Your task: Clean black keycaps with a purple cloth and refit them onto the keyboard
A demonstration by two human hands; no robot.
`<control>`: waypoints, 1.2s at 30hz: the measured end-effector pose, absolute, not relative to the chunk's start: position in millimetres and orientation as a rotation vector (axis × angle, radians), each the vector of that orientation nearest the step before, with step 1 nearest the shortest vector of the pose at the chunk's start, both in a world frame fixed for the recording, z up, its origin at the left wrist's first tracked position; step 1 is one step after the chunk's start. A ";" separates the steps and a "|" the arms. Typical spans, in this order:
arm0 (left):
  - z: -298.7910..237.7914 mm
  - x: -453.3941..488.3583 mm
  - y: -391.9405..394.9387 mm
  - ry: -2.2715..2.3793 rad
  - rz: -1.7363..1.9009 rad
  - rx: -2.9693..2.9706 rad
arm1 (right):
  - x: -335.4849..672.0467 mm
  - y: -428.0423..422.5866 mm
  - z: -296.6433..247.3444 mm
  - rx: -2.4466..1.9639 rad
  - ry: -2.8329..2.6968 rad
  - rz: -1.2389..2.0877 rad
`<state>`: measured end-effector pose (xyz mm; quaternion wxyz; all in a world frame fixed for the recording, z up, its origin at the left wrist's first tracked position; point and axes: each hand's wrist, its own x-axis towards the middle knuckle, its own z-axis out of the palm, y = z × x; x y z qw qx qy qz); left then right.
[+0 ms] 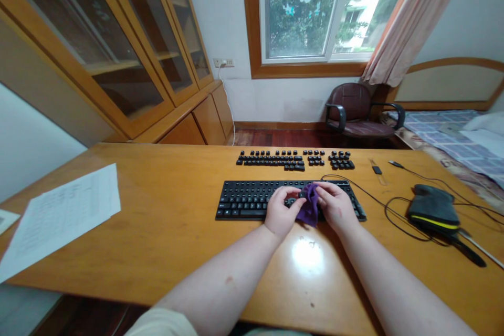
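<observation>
A black keyboard (242,213) lies on the wooden desk, with both hands just above its right half. Between thumb and fingers, my left hand (282,211) pinches a small black keycap (302,195). My right hand (334,203) is closed on a purple cloth (310,211), which hangs down between the hands and touches the keycap. Behind the keyboard, loose black keycaps (271,160) are laid out in rows and groups. Part of the keyboard is hidden by the hands and cloth.
Papers (74,210) lie on the desk (169,252) at the left. A keycap puller (378,170), a cable (397,220) and a dark grey pouch-like item with a yellow edge (433,210) are at the right. Beyond the desk stand an armchair (356,110) and a glass-fronted cabinet (118,47).
</observation>
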<state>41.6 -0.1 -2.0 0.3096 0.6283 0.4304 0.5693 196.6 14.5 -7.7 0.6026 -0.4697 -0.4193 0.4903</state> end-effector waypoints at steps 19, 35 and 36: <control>-2.4 39.9 -2.3 1.213 1.460 1.655 | 195.7 6.5 -2.2 -0.888 -1.116 1.581; 15.6 37.2 -8.3 1.159 1.351 1.932 | 201.0 11.7 -4.0 -1.010 -1.176 1.315; 15.0 37.5 -7.7 1.180 1.315 1.946 | 202.0 12.5 -5.1 -1.014 -1.154 1.296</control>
